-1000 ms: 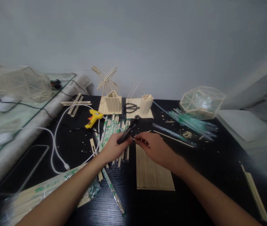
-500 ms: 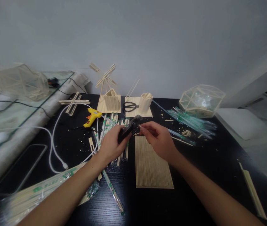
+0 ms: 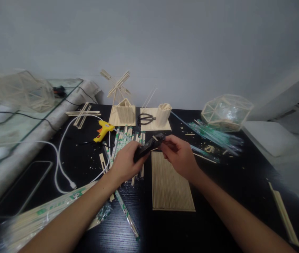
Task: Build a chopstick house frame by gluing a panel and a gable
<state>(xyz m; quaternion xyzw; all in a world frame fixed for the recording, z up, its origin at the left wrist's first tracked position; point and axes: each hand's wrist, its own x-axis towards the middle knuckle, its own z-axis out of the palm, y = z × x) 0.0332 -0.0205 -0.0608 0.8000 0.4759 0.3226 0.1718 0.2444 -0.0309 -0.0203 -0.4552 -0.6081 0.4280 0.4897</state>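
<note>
My left hand (image 3: 127, 160) is closed round a black pliers-like tool (image 3: 149, 144), its head pointing up and to the right. A short bit of pale wooden stick (image 3: 155, 138) shows at the tool's head. My right hand (image 3: 178, 153) is pinched closed right beside the head, on the stick's other end, which the fingers mostly hide. Below the hands lies a flat panel of wooden sticks (image 3: 172, 186) side by side, partly covered by my right hand. Several wrapped chopsticks (image 3: 124, 138) lie just beyond my left hand.
Behind stand a stick-built windmill (image 3: 124, 114) and a round stick cup (image 3: 163, 115), with black scissors (image 3: 146, 119) beside the cup. A yellow glue gun (image 3: 103, 131) and white cable (image 3: 57, 168) lie left. Green-white wrappers (image 3: 215, 135) and a geometric frame (image 3: 226, 112) are right.
The black tool has tilted lower and shifted right toward my right hand. The stick bit now crosses its head; before, the stick's tip was apart from it.
</note>
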